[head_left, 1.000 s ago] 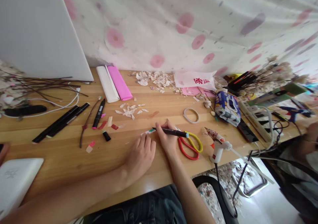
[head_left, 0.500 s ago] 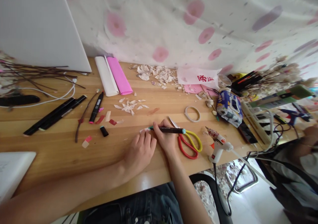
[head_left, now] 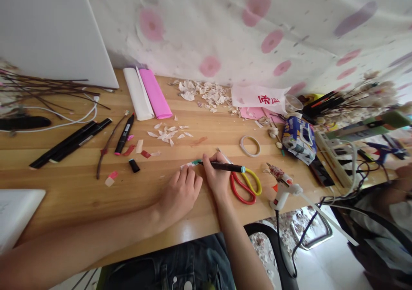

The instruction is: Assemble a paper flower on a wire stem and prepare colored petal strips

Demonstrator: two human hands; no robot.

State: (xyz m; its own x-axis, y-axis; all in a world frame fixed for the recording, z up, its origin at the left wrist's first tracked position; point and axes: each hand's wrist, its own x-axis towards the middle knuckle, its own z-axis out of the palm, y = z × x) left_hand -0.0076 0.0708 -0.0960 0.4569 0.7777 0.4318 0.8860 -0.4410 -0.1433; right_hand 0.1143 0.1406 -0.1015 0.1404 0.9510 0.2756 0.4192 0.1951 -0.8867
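My right hand (head_left: 216,175) grips a black marker (head_left: 227,167) with a teal end, its green tip on a small pale paper piece (head_left: 187,165) that now bears green colour. Beside it, my left hand (head_left: 182,189) lies on the table with fingertips pressed at the paper's lower edge. Red-and-yellow-handled scissors (head_left: 243,187) lie just right of my right hand. A black cap (head_left: 134,165) sits to the left, near red and pale scraps (head_left: 145,154) and a pink-tipped marker (head_left: 124,134).
Rolled white (head_left: 138,95) and pink paper (head_left: 155,94) lie at the back. White petals (head_left: 167,134), a tape ring (head_left: 250,146), a glue gun (head_left: 280,187) and a blue packet (head_left: 298,139) surround the hands. Twigs (head_left: 48,88) lie left; another person's arm (head_left: 397,182) shows right.
My right hand and the marker have shifted slightly right, uncovering more green on the paper. My left hand stays at the paper. The whole view has tilted a little.
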